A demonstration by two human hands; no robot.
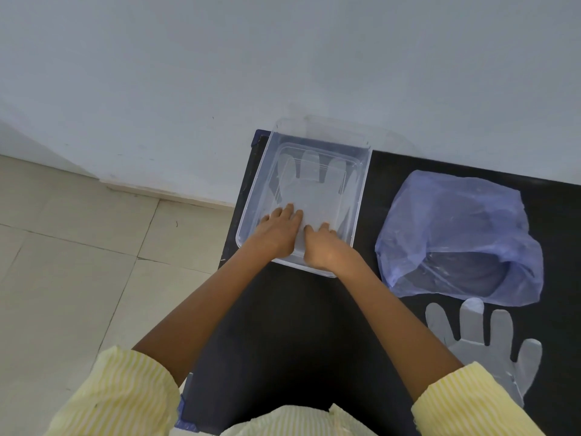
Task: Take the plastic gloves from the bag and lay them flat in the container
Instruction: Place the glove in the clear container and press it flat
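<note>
A clear plastic container (251, 196) stands at the far left end of the black table. A see-through plastic glove (314, 187) lies flat on its bottom, fingers pointing away from me. My left hand (279, 229) and my right hand (320, 247) are both inside the container at its near end, fingers pressed down on the cuff of that glove. A blue translucent bag (456, 237) sits to the right of the container, its mouth open towards me. Another plastic glove (490, 338) lies flat on the table just in front of the bag.
The black table (283, 325) ends just left of the container, with pale floor tiles (78, 247) beyond its edge. A white wall (220, 73) rises right behind the container and bag. My yellow striped sleeves (125, 394) fill the bottom of the view.
</note>
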